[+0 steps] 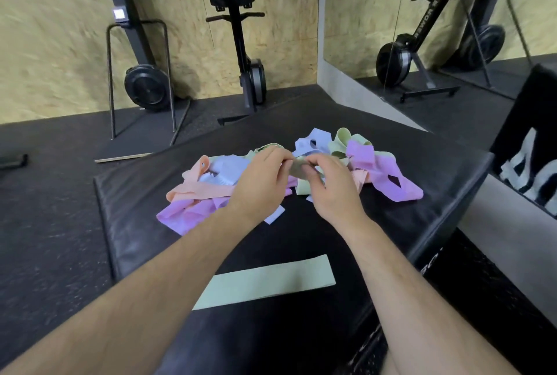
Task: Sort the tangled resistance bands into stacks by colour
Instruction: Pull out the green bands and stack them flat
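Both hands meet over the middle of the tangled pile (pixel 388 181) of resistance bands, which lies across the far half of a black pad (pixel 135 224). The left hand (pixel 260 181) has its fingers curled inward, the fingertips pinching the near end of a crumpled green band (pixel 298 168). The right hand (pixel 328 184) pinches the same green band from the other side, thumb and bent fingers closed on the fabric, so the 2 hands nearly touch with the band bunched between them. How much of this band is still caught in the heap cannot be told, as the hands cover it.

Left of the hands a peach band (pixel 199 190) loops over a pale blue band (pixel 229 171), and a pink band (pixel 187 212) spreads at the near left edge of the heap. More pink, green and pale blue loops lie to the right.

1 flat green band (pixel 271 281) lies alone on the pad, well apart from the heap, between the 2 forearms.
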`<state>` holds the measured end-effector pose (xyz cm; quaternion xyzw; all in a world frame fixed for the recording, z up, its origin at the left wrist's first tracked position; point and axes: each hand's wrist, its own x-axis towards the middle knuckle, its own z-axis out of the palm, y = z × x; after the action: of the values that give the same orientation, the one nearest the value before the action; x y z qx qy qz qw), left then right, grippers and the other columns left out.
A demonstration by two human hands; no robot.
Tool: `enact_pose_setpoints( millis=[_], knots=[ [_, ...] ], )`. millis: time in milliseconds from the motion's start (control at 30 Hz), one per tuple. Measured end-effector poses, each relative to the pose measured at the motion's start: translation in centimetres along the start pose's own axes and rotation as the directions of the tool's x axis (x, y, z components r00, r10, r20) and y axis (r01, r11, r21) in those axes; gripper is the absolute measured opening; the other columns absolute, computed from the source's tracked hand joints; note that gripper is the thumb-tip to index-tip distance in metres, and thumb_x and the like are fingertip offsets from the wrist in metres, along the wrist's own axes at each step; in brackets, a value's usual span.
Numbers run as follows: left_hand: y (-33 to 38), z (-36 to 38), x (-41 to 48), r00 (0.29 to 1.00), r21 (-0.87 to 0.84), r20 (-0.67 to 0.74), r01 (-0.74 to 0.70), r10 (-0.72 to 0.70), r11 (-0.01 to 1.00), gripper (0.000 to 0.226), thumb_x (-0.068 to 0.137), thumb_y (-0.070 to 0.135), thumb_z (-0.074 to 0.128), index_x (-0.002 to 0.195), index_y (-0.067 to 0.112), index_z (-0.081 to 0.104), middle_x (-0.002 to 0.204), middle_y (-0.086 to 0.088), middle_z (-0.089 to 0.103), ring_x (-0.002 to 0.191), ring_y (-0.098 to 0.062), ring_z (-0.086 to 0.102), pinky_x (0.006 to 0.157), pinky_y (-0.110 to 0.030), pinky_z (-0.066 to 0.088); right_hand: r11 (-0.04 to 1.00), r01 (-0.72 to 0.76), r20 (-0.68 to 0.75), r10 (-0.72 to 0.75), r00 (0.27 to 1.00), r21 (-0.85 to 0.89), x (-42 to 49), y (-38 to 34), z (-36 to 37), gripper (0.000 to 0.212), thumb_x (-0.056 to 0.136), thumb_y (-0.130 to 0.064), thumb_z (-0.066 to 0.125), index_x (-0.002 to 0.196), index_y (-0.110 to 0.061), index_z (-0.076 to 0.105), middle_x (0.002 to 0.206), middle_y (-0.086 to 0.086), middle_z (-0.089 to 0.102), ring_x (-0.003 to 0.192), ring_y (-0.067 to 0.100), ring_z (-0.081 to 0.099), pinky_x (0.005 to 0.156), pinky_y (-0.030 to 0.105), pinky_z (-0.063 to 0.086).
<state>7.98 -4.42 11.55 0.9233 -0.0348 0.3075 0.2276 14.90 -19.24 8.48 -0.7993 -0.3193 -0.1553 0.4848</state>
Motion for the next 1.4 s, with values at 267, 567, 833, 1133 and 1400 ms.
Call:
enact_pose_setpoints(
  millis=[267, 567, 833, 1133, 1400],
  knots=[
    [3.5, -5.5, 1.7, 0.993, -0.059, -0.111, 0.021, -0.027, 0.998, 0.017, 0.104, 0.014, 0.048, 0.105, 0.011, 0.065, 0.098, 0.006, 0.060, 0.090, -0.004, 0.050, 0.081, -0.012, 0.039, 0.997, 0.065, -0.013, -0.065, 0.998, 0.050, 2.9, -6.3, -3.8, 0.012, 0.101, -0.013, 0.056, 0.096, -0.017, 0.067, 0.094, -0.009, 0.063, 0.092, 0.000, 0.055, 0.078, 0.009, 0.038],
    [7.5, -14.0, 3.0, 0.967, -0.254, -0.215, 0.077, -0.134, 0.964, 0.004, 0.100, 0.023, 0.060, 0.102, 0.024, 0.064, 0.088, 0.017, 0.063, 0.081, 0.005, 0.057, 0.069, -0.008, 0.039, 0.979, 0.079, 0.133, -0.106, 0.985, 0.190, 5.4, -15.7, -7.7, 0.008, 0.100, -0.020, 0.062, 0.093, -0.022, 0.066, 0.088, 0.001, 0.068, 0.083, 0.019, 0.061, 0.079, 0.034, 0.050],
    [7.0, -17.7, -3.6, 0.969, -0.364, 0.026, 0.239, -0.246, 0.900, 0.015, 0.097, 0.018, 0.060, 0.105, 0.028, 0.069, 0.080, 0.001, 0.060, 0.065, -0.002, 0.049, 0.066, -0.023, 0.048, 0.986, -0.116, 0.474, 0.046, 0.880, 0.120, 1.1, -18.1, -6.3, 0.026, 0.101, -0.040, 0.060, 0.099, -0.015, 0.068, 0.065, -0.009, 0.053, 0.061, 0.005, 0.045, 0.061, 0.022, 0.036],
    [3.5, -14.8, -13.8, 0.854, -0.468, 0.217, 0.516, -0.472, 0.718, 0.011, 0.089, 0.017, 0.062, 0.095, 0.027, 0.061, 0.085, -0.005, 0.061, 0.073, -0.006, 0.057, 0.065, -0.036, 0.051, 0.991, -0.100, 0.681, 0.132, 0.720, -0.087, -4.8, -16.3, -3.4, 0.031, 0.097, -0.045, 0.064, 0.097, -0.014, 0.070, 0.078, -0.006, 0.058, 0.069, 0.008, 0.048, 0.068, 0.025, 0.037],
    [0.7, -11.3, -18.0, 0.756, -0.489, 0.251, 0.638, -0.605, 0.594, 0.010, 0.088, 0.011, 0.065, 0.096, 0.016, 0.065, 0.083, 0.003, 0.066, 0.063, -0.008, 0.055, 0.066, -0.031, 0.047, 0.984, -0.104, 0.734, 0.179, 0.655, -0.147, -7.6, -13.6, 2.1, 0.022, 0.096, -0.040, 0.064, 0.088, -0.019, 0.065, 0.060, -0.009, 0.053, 0.045, 0.006, 0.046, 0.052, 0.023, 0.043]
  ],
)
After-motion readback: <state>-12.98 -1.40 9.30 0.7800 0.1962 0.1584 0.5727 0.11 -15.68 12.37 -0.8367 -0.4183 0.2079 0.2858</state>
